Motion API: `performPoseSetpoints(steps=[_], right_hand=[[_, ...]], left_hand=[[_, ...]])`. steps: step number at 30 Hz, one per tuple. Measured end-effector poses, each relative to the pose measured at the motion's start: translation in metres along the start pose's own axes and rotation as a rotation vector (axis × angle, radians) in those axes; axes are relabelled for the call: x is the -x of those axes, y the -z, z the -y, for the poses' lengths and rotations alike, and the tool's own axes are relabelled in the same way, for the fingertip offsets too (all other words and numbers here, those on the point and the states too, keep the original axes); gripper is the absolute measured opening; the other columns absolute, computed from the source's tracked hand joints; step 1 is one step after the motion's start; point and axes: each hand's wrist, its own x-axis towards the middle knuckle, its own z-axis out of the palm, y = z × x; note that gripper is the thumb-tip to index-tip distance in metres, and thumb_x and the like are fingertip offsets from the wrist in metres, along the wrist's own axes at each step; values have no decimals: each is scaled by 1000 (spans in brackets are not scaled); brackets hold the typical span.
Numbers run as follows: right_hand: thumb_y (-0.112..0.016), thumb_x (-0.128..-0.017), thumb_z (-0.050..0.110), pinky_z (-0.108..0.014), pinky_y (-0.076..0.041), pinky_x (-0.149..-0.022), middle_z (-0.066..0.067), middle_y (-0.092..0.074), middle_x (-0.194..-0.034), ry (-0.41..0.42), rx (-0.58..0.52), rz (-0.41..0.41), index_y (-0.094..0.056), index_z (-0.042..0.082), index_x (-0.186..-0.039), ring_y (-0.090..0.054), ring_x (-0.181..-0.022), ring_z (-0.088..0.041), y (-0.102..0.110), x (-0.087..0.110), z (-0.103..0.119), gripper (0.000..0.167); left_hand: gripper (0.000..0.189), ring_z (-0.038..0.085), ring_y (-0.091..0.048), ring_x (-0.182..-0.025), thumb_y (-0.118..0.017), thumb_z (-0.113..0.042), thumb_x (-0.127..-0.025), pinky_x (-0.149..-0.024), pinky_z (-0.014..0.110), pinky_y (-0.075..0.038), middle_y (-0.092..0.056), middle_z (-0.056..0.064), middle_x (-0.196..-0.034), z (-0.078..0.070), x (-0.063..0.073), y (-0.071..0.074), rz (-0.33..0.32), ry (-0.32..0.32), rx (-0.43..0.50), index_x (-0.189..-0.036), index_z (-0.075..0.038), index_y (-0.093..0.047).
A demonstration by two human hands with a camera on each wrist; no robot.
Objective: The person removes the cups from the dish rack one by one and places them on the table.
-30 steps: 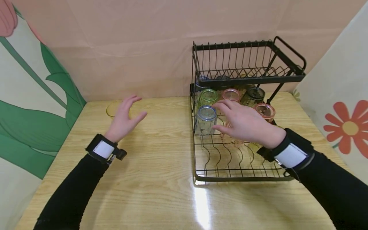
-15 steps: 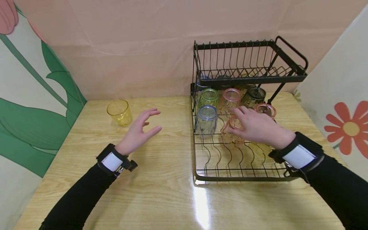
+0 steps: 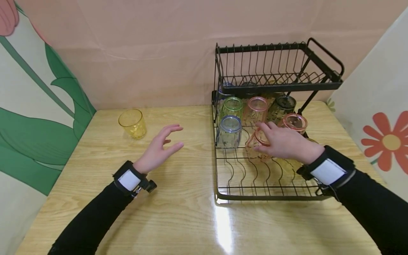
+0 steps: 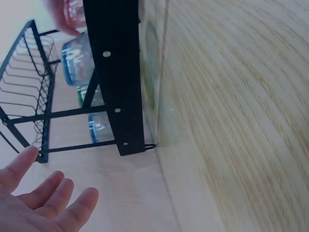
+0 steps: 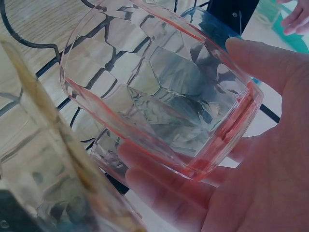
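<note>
My right hand (image 3: 282, 143) has its thumb and fingers around an upside-down pink drinking glass (image 5: 164, 92) in the lower tier of the black dish rack (image 3: 271, 197). In the right wrist view the thumb lies on one side of this glass and the fingers on the other. A clear blue-rimmed glass (image 3: 229, 132) stands just left of it, and a yellowish glass (image 5: 53, 159) is close by. My left hand (image 3: 157, 148) hovers over the table left of the rack, fingers loosely bent and holding nothing. An upright yellow glass (image 3: 134, 124) stands behind it on the table.
Behind the gripped glass stand a green glass (image 3: 232, 105), a pink glass (image 3: 256, 108), a dark glass (image 3: 282, 108) and a red-pink glass (image 3: 295, 122), all upside down. More glasses sit beneath the rack's upper tier (image 3: 280, 88). A pink backdrop (image 3: 153, 63) closes the rear.
My left hand has moved right and toward me, away from the yellow glass. My right hand has shifted right from beside the blue-rimmed glass and taken hold of the pink glass.
</note>
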Motion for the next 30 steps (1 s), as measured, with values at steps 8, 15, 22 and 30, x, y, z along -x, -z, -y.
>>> performPoseSetpoints(steps=[8,15,22,30], right_hand=[[-61,-93,48,-33,-35,-42,-34,-47,-122,7,-3,3,-30,1,-145,-48,-48,-16,-1,0,0,76],[-57,-94,51,-32,-34,-42,-32,-49,-116,27,0,-13,-32,3,-142,-47,-48,-16,4,4,1,72],[-60,-93,50,-32,-35,-43,-18,-53,-99,86,-21,-121,-39,5,-135,-47,-52,-15,25,15,7,66],[-67,-90,44,-31,-50,-59,-6,-55,-106,184,-214,-245,-41,9,-136,-59,-75,-12,41,23,31,63]], left_hand=[[49,29,-35,-135,-61,-15,-97,-102,55,-36,-38,13,-149,2,-1,-2,18,24,72,-142,-5,-44],[53,27,-35,-134,-60,-18,-98,-103,52,-36,-38,9,-149,3,-3,-4,35,54,96,-145,-6,-40],[62,32,-30,-138,-58,-17,-98,-105,51,-36,-30,11,-154,-2,-11,-6,38,75,206,-152,-7,-28],[77,30,-35,-136,-61,-38,-93,-106,51,-34,-33,15,-150,-16,-20,-15,51,83,436,-154,-11,-23]])
